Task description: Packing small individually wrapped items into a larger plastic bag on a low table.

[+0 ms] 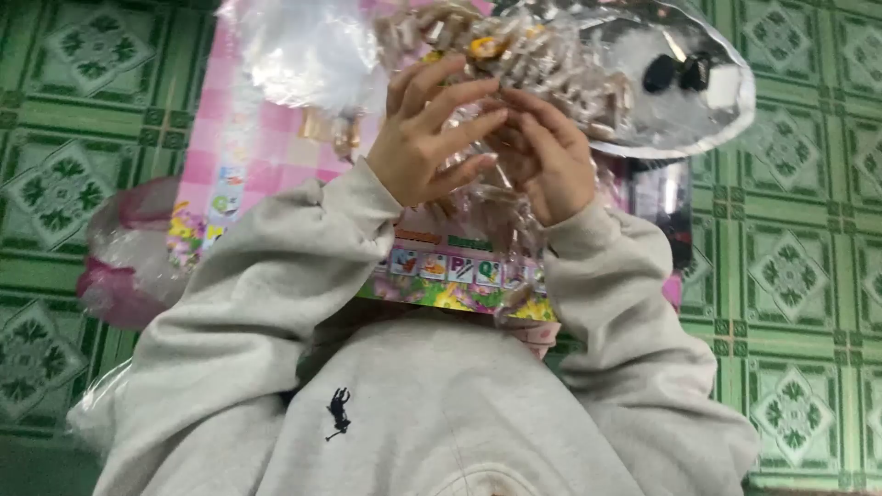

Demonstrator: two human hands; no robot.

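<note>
A green tiled floor (808, 276) with a repeating ornamental pattern fills the edges of the view. On it lies a pink checked mat (276, 156) with a border of small coloured picture squares along its near edge.

On the far right of the mat sits a large shiny silver tray (726, 101), wide and shallow. Inside it are a heap of small pale, wrapped pieces that spills toward the middle of the view, and two small black objects (678, 73) lying near its right rim; what those are cannot be told. Just left of the tray, at the top of the view, stands a puffed clear plastic bag (308, 50), its contents too washed out to make out. At the left edge of the mat rests another bag, translucent with pink inside (124, 262), partly on the tiles.

The person's grey sweatshirt (441, 413), with a small dark stitched figure on the chest, takes up the lower middle.

Both hands are raised in front of the tray. The left hand (427, 138) has its fingers spread and curled around a small clear plastic packet (491, 197) of the same pale pieces. The right hand (551, 161) meets it from the other side, fingers bent inward and pinching the crinkled plastic. The packet hangs between the two palms, above the mat's near edge.
</note>
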